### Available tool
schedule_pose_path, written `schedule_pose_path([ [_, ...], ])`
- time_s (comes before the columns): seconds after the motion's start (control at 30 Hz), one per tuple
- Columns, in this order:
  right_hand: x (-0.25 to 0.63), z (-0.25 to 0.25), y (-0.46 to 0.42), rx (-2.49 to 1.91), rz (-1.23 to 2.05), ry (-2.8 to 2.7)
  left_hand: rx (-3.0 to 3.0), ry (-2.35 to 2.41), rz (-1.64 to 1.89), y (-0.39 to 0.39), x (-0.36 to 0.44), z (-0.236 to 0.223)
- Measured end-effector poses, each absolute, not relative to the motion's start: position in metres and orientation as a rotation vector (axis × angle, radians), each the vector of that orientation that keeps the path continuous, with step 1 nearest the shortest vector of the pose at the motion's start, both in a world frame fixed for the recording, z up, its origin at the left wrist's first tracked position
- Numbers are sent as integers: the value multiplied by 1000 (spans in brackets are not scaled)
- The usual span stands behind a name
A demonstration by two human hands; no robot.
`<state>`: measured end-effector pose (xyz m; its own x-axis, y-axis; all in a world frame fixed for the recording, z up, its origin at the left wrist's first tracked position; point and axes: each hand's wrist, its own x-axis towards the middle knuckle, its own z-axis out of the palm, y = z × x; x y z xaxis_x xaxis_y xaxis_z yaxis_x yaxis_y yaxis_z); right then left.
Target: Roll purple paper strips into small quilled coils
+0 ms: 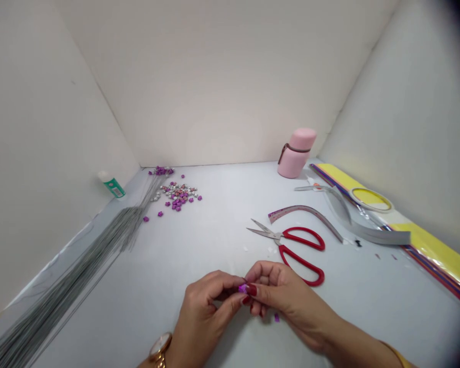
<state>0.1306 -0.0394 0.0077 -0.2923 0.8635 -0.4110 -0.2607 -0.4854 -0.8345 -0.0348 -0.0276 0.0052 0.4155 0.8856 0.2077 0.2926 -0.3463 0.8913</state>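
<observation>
My left hand [205,306] and my right hand [278,294] meet low in the middle of the view, just above the white table [199,245]. Both pinch one small purple paper piece [243,289] between thumb and fingertips; most of it is hidden by the fingers. A watch sits on my left wrist. A tiny purple scrap [276,317] lies on the table under my right hand. Red-handled scissors [291,245] lie shut just beyond my right hand, blades pointing left.
A pile of small purple and silver stars [178,195] lies at the back left. A long bundle of thin grey wires [80,271] runs along the left wall beside a glue bottle [112,185]. Paper strips [310,212], a tape roll [370,199], coloured paper sheets [425,240] and a pink bottle [297,152] are on the right.
</observation>
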Motion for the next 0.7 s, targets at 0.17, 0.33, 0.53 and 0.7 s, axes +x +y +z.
schedule_pose_path([
  [0.17, 135, 5, -37, -1191, 1942, -855, 1883, 970, 854, -26, -35, 6],
  [0.33, 135, 0, -36, -1205, 1948, -876, 1841, 968, 840, -27, -35, 6],
  [0.53, 134, 1, -39, -1163, 1951, -925, 1849, 981, 818, -29, -35, 6],
  [0.7, 133, 3, -38, -1155, 1908, -972, 1854, 884, 828, -27, -36, 7],
])
